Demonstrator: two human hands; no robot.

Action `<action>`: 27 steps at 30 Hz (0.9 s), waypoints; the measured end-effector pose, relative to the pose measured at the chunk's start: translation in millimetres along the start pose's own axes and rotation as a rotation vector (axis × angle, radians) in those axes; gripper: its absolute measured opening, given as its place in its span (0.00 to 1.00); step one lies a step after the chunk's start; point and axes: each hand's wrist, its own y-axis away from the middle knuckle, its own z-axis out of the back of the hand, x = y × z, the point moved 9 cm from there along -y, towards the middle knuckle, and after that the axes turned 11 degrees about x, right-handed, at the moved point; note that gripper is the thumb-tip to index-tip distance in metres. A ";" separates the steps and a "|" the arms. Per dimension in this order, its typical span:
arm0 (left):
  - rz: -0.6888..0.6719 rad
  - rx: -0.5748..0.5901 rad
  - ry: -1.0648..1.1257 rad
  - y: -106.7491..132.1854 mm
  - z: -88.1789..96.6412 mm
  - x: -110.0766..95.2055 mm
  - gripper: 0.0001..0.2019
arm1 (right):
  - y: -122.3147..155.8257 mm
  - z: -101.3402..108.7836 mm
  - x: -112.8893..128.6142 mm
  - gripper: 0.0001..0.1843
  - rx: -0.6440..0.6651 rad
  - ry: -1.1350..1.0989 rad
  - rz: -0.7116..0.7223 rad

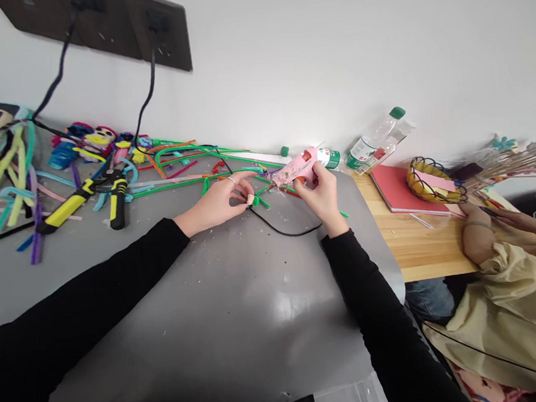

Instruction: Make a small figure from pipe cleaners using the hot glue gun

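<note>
My right hand [320, 194] grips a pink glue gun [297, 169], its nozzle pointing left toward my left hand. My left hand [220, 200] is pinched on a small pale piece [250, 199] joined to green pipe cleaners [261, 193], just in front of the nozzle. A ring sits on one finger of the left hand. The gun's black cord [283, 228] curves across the grey table [222, 319] below both hands. Both arms wear black sleeves.
Loose pipe cleaners [19, 180] in many colours and yellow-handled pliers [119, 199] lie at the left. Black cables hang from a wall socket panel [147, 29]. Plastic bottles [376, 140], a red notebook [393, 190] and a yellow basket [430, 182] sit right, where another person's hand [477, 234] rests.
</note>
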 end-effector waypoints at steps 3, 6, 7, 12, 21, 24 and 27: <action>0.001 -0.002 -0.015 -0.1 0.6 -0.4 0.34 | -0.6 -3.3 2.0 0.15 0.037 0.055 0.046; -0.003 -0.005 -0.028 0.0 0.7 -0.1 0.34 | -0.1 -3.8 0.7 0.15 0.046 0.113 0.065; -0.005 -0.005 -0.031 0.1 0.6 0.0 0.34 | 0.0 -3.8 -0.2 0.15 0.049 0.127 0.066; -0.020 0.002 -0.020 0.4 -0.5 0.0 0.34 | -0.4 -8.4 -0.6 0.14 0.108 0.151 0.082; 0.020 0.005 0.012 0.3 -0.3 5.4 0.35 | -0.1 -15.9 -0.4 0.11 0.156 0.136 0.111; 0.011 0.009 0.030 0.0 -0.4 4.1 0.35 | -0.5 -16.0 -2.7 0.11 0.170 0.142 0.103; -0.002 0.012 0.043 -0.2 -0.3 2.4 0.35 | -0.9 -14.9 -4.5 0.12 0.176 0.155 0.096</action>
